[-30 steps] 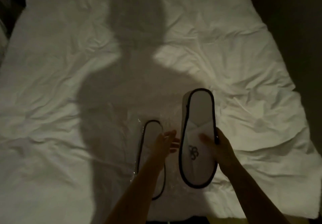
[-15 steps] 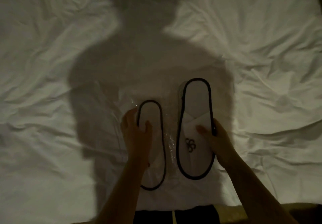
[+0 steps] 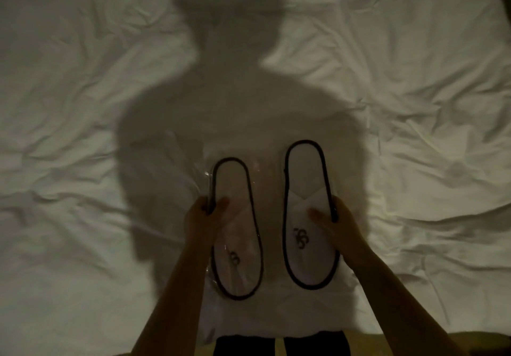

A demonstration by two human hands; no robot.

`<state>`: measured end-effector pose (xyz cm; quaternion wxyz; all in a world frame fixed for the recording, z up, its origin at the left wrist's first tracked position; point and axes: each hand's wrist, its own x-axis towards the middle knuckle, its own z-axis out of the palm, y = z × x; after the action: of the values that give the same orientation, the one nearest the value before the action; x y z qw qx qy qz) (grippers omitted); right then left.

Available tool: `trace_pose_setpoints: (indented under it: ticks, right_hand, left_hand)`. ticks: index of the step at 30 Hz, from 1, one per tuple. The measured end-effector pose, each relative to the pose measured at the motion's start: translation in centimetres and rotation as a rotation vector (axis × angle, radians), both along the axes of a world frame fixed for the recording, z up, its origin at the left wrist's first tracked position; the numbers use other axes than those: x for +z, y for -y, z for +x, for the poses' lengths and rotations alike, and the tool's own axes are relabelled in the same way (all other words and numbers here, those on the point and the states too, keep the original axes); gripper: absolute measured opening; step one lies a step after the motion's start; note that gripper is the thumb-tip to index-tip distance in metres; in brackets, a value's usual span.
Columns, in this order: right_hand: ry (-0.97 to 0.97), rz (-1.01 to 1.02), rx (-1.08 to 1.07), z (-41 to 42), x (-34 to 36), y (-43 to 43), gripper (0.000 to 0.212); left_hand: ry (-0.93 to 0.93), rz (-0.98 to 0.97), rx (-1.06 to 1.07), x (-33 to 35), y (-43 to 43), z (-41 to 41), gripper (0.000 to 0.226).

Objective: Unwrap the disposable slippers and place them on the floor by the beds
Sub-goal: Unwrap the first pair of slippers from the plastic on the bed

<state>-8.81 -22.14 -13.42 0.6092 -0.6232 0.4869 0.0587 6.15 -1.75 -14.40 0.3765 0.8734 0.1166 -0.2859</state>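
Pinching a slipper each, left hand [image 3: 200,216] and right hand [image 3: 336,221] point both heels away, lengthwise.

White disposable slippers, pair, black piping, dark logo on each strap. Left slipper [image 3: 235,228]: lies on a clear plastic wrapper [image 3: 260,178] on the bed, pinched at its outer edge by the left hand [image 3: 203,217], thumb on top. Right slipper [image 3: 308,211]: held at its outer edge by the right hand [image 3: 334,223], thumb across the strap. Underneath: wrinkled white bed sheet [image 3: 83,106], carrying the person's shadow [image 3: 235,101]. Lighting dim.
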Motion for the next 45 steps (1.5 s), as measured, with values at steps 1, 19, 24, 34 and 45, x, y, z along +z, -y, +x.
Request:
trace_pose_setpoints:
  ticks: [1,19,24,34,45]
  right_hand:
    - [-0.039,-0.033,0.028,0.0,-0.6,-0.3,0.032]
    - [0.456,-0.562,0.353,8.5,8.5,-1.0,0.051]
    - [0.440,-0.570,0.251,8.1,8.1,-0.9,0.042]
    - [0.407,-0.253,0.103,10.9,7.5,-2.0,0.038]
    - [0.107,0.038,0.457,10.5,6.3,0.8,0.025]
  left_hand:
    - [0.017,-0.012,0.017,0.3,-0.4,0.3,0.023]
    - [-0.072,-0.463,-0.100,8.2,0.8,0.5,0.033]
    - [-0.061,-0.412,-0.122,7.4,-0.2,0.3,0.022]
    - [-0.108,-0.407,-0.187,6.0,-1.3,0.1,0.017]
    - [-0.069,-0.278,-0.342,3.9,-1.4,0.2,0.031]
